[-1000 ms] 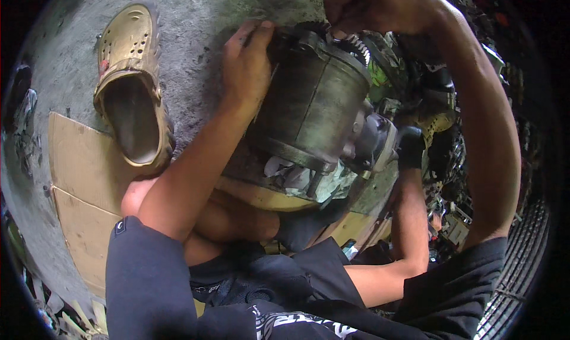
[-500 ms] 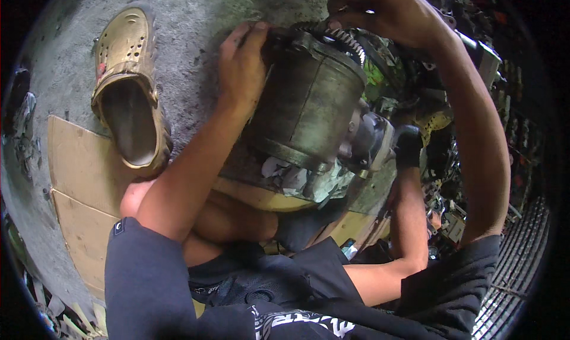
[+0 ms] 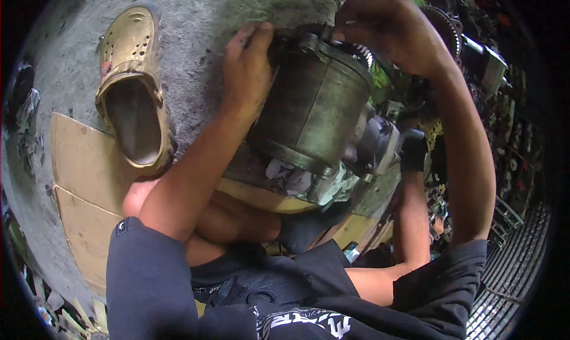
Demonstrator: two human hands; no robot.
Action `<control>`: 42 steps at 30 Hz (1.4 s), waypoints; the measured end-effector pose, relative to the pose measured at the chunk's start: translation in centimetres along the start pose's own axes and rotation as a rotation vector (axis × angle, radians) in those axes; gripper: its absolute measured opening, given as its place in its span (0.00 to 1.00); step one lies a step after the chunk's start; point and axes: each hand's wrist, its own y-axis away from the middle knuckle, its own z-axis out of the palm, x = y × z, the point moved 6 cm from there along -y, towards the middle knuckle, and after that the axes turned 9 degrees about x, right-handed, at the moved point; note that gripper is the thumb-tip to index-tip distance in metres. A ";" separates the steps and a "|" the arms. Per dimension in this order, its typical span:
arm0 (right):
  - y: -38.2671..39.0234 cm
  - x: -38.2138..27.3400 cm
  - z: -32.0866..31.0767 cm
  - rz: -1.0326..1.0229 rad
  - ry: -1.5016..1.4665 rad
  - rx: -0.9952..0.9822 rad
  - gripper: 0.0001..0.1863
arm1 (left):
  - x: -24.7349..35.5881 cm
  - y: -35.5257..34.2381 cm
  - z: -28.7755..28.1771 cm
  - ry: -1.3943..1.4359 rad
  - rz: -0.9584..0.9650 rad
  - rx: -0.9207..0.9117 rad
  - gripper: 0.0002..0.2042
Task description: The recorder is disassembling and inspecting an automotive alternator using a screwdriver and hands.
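A large, grimy cylindrical metal housing (image 3: 312, 105), like a motor body, lies tilted in front of me. My left hand (image 3: 250, 61) wraps its far left side, fingers curled over the far rim and fingertips partly hidden. At the far right end of that rim, my right hand (image 3: 386, 34) is closed in a pinch. What lies between its fingers is too dark and small to make out. Beneath the right hand shows part of a toothed metal ring (image 3: 363, 54), the rest covered. A flanged metal piece (image 3: 377, 141) juts from the housing's right side.
A tan clog (image 3: 133, 84) stands on the concrete at left, beside flattened cardboard (image 3: 89, 203). Crumpled plastic (image 3: 332, 185) lies under the housing. Dark machine parts and another toothed ring (image 3: 448, 28) crowd the right. My legs fold close to the housing; a metal grate (image 3: 510, 269) lies lower right.
My right hand has come lower and nearer the housing's rim, covering more of the toothed ring. A second toothed ring now shows behind it. The left hand keeps its hold.
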 end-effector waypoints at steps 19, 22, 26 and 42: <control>-0.1 -6.8 0.0 -0.336 0.369 0.035 0.10 | -1.0 0.4 0.0 0.256 -0.180 0.097 0.23; -0.6 -6.3 -1.0 -0.193 0.404 0.120 0.09 | -0.4 0.7 0.6 0.243 -0.167 -0.001 0.20; -0.7 -6.7 -0.2 -0.262 0.404 -0.006 0.11 | -0.4 0.3 -0.2 0.223 -0.117 0.071 0.19; 1.4 0.4 -3.2 0.398 0.175 -0.294 0.22 | -1.0 0.3 -0.2 0.174 -0.159 0.127 0.23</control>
